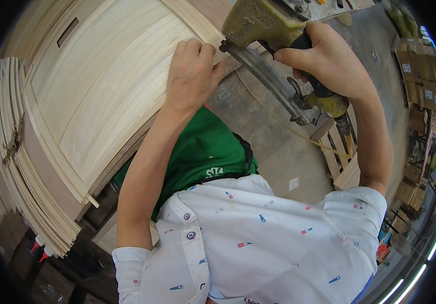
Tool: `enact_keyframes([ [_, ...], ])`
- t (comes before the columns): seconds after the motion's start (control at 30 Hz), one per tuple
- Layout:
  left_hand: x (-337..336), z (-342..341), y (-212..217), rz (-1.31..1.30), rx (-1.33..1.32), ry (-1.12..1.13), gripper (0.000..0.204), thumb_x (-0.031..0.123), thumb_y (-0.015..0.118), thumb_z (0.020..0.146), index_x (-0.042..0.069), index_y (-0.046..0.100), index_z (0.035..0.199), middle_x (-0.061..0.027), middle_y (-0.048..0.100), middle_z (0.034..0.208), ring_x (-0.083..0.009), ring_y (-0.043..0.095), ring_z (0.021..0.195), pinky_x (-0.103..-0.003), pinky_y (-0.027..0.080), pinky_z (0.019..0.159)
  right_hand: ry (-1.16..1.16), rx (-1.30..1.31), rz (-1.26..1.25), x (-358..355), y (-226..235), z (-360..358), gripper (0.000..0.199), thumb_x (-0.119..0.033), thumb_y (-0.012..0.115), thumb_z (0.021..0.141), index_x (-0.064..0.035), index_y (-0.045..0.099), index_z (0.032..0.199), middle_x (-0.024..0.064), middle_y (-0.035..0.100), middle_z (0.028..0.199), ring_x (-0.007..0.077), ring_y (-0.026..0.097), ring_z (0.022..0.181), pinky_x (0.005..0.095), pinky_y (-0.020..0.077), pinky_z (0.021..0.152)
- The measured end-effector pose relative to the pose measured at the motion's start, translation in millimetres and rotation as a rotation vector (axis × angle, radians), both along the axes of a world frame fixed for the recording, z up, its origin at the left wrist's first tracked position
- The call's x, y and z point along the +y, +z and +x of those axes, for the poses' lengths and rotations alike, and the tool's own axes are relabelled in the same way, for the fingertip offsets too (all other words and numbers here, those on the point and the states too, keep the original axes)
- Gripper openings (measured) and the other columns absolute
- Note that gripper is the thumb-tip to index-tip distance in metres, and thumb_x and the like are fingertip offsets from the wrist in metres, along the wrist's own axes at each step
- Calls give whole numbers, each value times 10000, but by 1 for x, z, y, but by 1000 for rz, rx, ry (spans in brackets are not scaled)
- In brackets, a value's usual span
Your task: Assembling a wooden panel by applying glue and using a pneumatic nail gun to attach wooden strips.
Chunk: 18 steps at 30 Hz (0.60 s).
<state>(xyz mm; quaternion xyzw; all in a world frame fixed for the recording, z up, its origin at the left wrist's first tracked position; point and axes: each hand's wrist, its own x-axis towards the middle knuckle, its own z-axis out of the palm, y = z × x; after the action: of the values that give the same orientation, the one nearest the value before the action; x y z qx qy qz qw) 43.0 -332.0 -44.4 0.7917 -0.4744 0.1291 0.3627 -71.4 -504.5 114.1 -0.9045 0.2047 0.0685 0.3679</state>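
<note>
My right hand (324, 55) is wrapped round the black grip of a yellow-green nail gun (263, 25), with the index finger by the trigger. The gun's long magazine slants down toward me, and its nose is close to the edge of a pale wooden panel (111, 76). At that edge, beside the nose, my left hand (192, 73) is closed with its fingers curled over the panel's frame strip. The fingertips are partly hidden. A small rectangular slot is cut in the panel's far left part.
Thin wooden strips (35, 177) lie stacked left of the panel, with red-tipped bottles (43, 251) below them. An air hose (274, 126) crosses the concrete floor. A wooden pallet (337, 152) stands on the right, and cardboard boxes (421, 76) are piled farther off.
</note>
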Motion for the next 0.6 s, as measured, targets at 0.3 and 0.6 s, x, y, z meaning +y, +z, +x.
enact_keyframes([
  [0.3,-1,1,1,28,8,6,268,93,757,690,-10,634,905,-126,551,847,-304,536,844,-393,469,745,-6,-8,-8,4,4,2,306,-217,668,752,77,595,795,82,577,572,131,581,514,290,464,504],
  [0.6,0,0,2,13,50,6,279,91,769,674,-6,633,897,-125,560,838,-307,537,838,-397,467,742,-1,68,27,6,2,3,257,-185,678,813,52,608,884,35,587,620,84,548,525,249,432,503],
])
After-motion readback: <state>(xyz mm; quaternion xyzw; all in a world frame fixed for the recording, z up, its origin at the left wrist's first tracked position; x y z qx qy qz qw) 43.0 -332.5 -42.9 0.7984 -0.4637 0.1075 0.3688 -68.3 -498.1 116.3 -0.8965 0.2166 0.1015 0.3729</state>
